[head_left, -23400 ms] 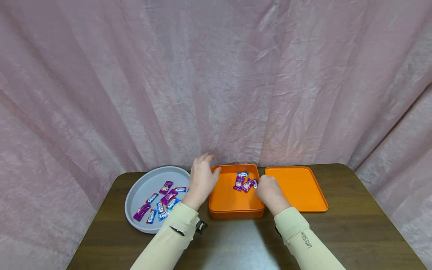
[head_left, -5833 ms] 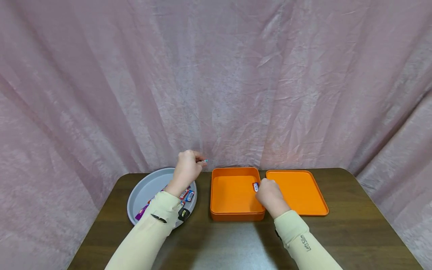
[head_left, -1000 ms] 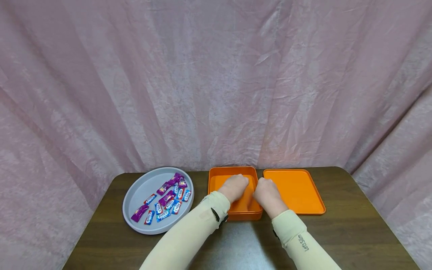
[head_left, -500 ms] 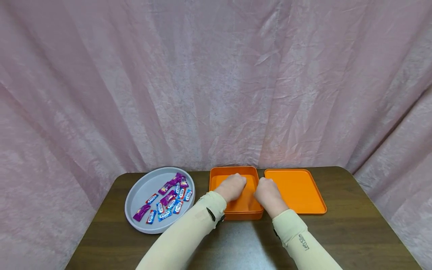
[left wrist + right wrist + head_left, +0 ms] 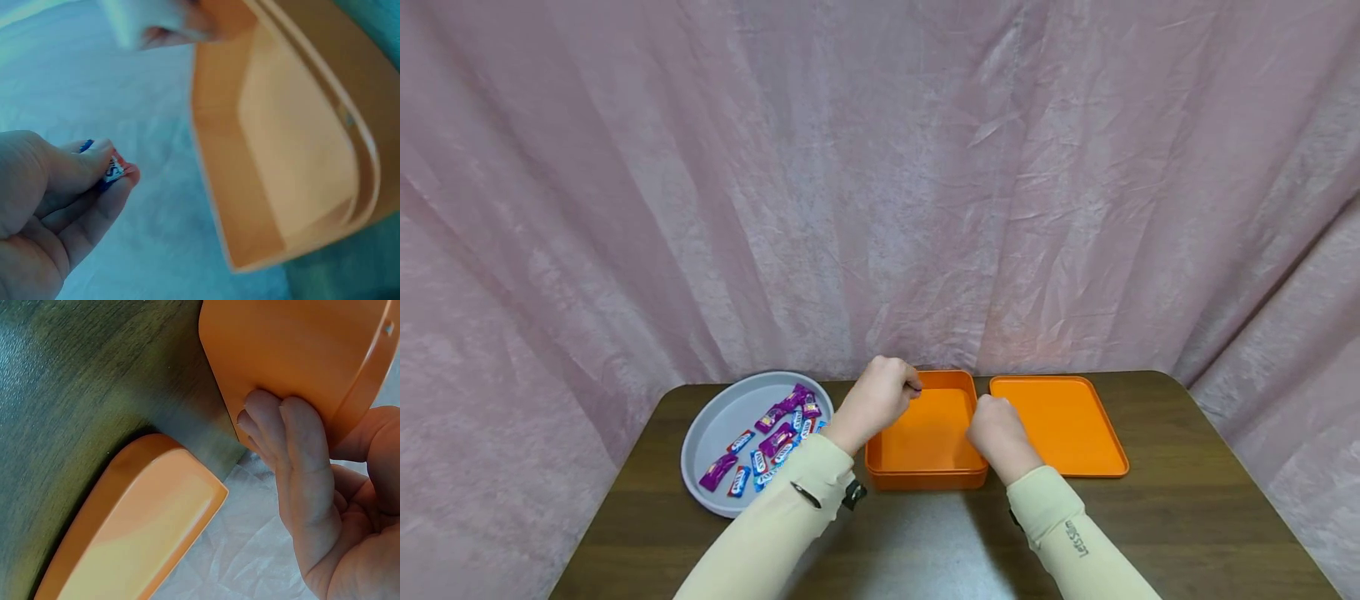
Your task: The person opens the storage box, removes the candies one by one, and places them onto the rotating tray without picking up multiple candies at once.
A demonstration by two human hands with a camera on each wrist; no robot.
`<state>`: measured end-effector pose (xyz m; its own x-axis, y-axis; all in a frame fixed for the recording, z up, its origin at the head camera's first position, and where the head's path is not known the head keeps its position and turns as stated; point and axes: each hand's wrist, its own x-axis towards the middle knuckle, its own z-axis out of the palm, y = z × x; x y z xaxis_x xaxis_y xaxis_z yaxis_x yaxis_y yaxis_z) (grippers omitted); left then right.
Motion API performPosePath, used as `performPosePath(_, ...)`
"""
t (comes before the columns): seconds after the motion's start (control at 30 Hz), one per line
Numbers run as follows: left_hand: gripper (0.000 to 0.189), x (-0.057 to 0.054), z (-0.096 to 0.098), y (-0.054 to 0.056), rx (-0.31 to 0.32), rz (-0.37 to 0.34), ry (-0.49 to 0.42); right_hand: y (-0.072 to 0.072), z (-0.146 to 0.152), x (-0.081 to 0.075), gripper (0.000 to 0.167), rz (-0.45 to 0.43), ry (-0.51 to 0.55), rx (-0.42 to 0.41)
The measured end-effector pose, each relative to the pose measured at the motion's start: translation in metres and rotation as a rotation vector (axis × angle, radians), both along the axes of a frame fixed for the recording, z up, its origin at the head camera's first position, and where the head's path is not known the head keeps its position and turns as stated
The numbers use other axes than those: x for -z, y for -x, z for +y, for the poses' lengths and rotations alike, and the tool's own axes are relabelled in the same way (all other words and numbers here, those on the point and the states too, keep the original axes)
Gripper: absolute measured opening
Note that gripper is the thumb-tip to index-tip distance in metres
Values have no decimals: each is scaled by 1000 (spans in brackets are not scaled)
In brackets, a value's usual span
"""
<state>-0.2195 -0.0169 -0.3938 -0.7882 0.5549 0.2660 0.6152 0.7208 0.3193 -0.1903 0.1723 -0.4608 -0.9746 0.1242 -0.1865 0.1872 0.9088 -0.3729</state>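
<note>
My left hand (image 5: 880, 398) is raised over the left rim of the orange box (image 5: 925, 481). Thumb and fingertips pinch a small wrapped candy (image 5: 114, 170) in red, blue and white. On the box's right wall my right hand (image 5: 1000, 432) keeps its grip, with the fingers (image 5: 306, 434) pressed flat along the outer side and the thumb reaching over the rim. Left of the box, a round grey tray (image 5: 707, 425) bears several purple candies (image 5: 777, 440) and several blue, red and white ones (image 5: 739, 481). My left forearm covers the tray's front right part.
An orange lid (image 5: 1060, 425) lies flat just right of the box, close beside my right hand. A pink curtain (image 5: 880, 183) hangs right behind the wooden table (image 5: 1180, 483).
Half a second ago my left hand was down in the box; it has risen and moved left with the candy. Over the longer span, candies left the box and the tray gained some. Right hand stayed.
</note>
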Motion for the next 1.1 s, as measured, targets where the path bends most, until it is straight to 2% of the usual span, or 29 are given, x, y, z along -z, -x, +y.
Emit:
performPosePath(0.17, 10, -16, -33, -5, -140, 66, -180, 1, -1, 1, 21, -4, 5, -2)
performPosePath(0.27, 10, -23, -53, -5, -234, 85, -284, 1, 0, 0, 19, -8, 17, 4)
performPosePath(0.37, 9, -27, -73, -4, -337, 80, -374, 2, 0, 0, 17, -7, 18, 6)
performPosePath(0.43, 5, -25, -86, -4, -393, 70, -402, 2, 0, 1, 17, -16, 24, 8)
performPosePath(0.6, 2, -12, -112, -10, -495, 10, -363, 1, 1, 1, 18, -27, 27, 10)
performPosePath(0.8, 7, 10, -128, -16, -544, -127, -302, 0, 1, 0, 20, -21, 31, 15)
performPosePath(0.87, 9, 19, -131, -16, -549, -179, -270, 0, 2, -1, 20, -20, 29, 17)
performPosePath(0.97, 11, 30, -133, -17, -541, -220, -202, 1, 2, -2, 20, -24, 32, 20)
performPosePath(1.1, 12, 39, -132, -19, -502, -221, -96, 1, 2, -3, 20, -33, 34, 18)
